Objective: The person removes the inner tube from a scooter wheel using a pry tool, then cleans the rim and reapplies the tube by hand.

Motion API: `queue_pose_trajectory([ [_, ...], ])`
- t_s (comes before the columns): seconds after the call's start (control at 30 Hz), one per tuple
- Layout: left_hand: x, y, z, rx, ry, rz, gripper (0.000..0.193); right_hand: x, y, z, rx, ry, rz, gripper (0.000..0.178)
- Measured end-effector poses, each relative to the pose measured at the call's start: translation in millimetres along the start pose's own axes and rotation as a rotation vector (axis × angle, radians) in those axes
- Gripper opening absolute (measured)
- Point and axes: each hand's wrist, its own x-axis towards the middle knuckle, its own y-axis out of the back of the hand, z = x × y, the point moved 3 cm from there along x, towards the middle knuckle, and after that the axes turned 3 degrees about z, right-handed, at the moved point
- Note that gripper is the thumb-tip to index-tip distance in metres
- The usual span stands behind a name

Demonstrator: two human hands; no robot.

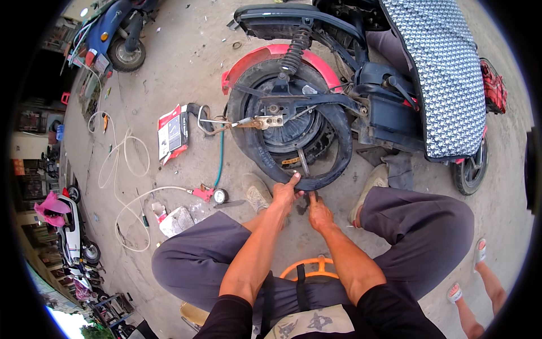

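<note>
head view, fisheye, worn on head: looked steeply down between the knees (437, 229), toward the tire (342, 150); left hand (285, 192) and right hand (320, 214) sat near, mid-frame; scene bent toward the rim.

Grey concrete ground (186, 73), cracked in places — cluttered, dark-fronted building (25, 146) along left edge — green foliage (95, 332) beside bright white sky (65, 321), lower left; even daylight.

You are holding the black tire (342, 155) with your left hand (285, 194). Your right hand (320, 214) is sitting just beside it. A gauge (220, 196) is lying on the ground (180, 62).
</note>
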Motion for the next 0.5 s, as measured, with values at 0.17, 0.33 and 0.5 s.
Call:
queue_pose_trajectory([
  [0.17, 7.6, -33.0, 10.7, -0.361, 0.090, 0.022, 0.020, 3.9, 1.6, 0.4, -0.019, -0.001, -0.026, 0.089],
  [0.33, 12.4, -64.2, 31.4, -0.536, 0.110, 0.174, 0.021, 8.8, 1.2, 10.2, -0.086, 0.000, -0.075, 0.087],
  [0.5, 33.6, -71.4, 46.7, -0.739, 0.182, 0.261, 0.018, 8.4, 2.4, 6.5, -0.063, 0.002, -0.061, 0.099],
])
